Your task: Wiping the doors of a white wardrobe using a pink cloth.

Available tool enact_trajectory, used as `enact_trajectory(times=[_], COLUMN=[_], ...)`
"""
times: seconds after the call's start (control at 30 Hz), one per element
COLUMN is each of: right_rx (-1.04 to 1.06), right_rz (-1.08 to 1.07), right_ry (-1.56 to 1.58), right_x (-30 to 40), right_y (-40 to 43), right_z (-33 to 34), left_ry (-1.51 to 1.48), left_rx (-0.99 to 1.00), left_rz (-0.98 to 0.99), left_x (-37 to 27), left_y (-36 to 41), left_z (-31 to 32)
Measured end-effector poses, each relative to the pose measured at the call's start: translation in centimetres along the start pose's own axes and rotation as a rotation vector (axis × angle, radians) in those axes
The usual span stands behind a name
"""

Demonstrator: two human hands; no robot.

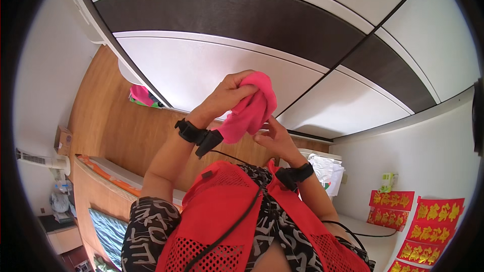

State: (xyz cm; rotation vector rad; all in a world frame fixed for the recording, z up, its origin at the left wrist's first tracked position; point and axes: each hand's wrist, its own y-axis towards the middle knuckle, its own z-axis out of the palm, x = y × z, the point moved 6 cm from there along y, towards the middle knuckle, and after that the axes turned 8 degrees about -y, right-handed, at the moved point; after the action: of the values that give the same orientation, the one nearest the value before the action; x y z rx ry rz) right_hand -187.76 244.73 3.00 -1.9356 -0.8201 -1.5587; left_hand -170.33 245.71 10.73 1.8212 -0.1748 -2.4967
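A bright pink cloth [247, 115], bunched and folded over at its top, hangs in front of a white cabinet door. My left hand [232, 92] grips its upper left part, thumb pressed on the near side. At the cloth's lower right edge is my right hand [278, 139], thumb and fingers apart. Its fingertips lie close to the cloth, and whether they touch it cannot be made out. Each wrist wears a black strap with a small device, the left device [210, 143] just under the cloth.
The large wardrobe [227, 11] with white and dark panels stands right before me. Left are a wooden bed frame [100, 192], a white fan [45, 160] and a cardboard box [63, 140]. White papers [326, 168] lie at right. A black cable [230, 241] crosses my red vest.
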Motion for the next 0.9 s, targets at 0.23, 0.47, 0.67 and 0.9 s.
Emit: enact_trajectory(times=[0.23,0.47,0.67,0.9], right_rx=[-0.323,-0.769,-0.812,-0.770], right_rz=[-0.307,-0.507,-0.378,-0.651], right_ry=[-0.690,-1.291,-0.549,0.271], right_x=[4.1,18.6,24.7,21.1], right_y=[0.2,0.5,6.5,11.5], right_z=[-7.7,-11.4,-16.4,-15.3], left_ry=[0.571,1.489,1.746,0.721], left_rx=[0.153,-0.169,-0.787,-0.642], left_rz=[0.101,0.738,0.765,0.405], left_x=[-6.3,-14.1,-24.8,-20.9], left_y=[-1.1,-0.1,4.5,8.4], left_z=[-0.5,-2.8,-3.1,-6.9])
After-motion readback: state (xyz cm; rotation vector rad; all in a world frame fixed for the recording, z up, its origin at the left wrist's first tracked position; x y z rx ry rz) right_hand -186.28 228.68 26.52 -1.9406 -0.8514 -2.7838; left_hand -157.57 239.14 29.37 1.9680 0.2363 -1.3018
